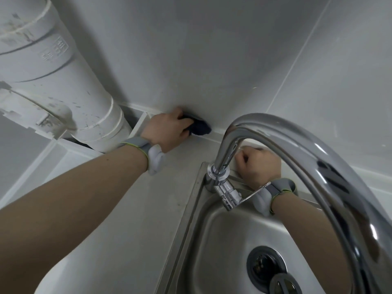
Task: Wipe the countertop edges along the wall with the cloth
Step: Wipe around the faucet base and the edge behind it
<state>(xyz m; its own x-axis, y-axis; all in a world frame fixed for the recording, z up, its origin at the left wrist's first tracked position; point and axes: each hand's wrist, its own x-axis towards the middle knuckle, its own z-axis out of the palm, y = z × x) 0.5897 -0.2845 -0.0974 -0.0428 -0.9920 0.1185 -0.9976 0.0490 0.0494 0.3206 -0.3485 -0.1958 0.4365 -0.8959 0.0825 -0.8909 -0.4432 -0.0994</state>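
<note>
The left hand point(167, 129) gripped the dark cloth point(200, 127), pressing it into the worktop point(131, 209) edge at the wall. The right hand point(259, 165) rested fisted behind the tap point(275, 136). Sweeping right, the cloth would likely snag there.

Grey tiled wall point(212, 60), pale grout line running diagonally at right. Large white drain pipe point(63, 81), scuffed, descends at left into a boxed opening. Steel sink point(212, 240) with chrome faucet point(275, 132). Dim, even light.
</note>
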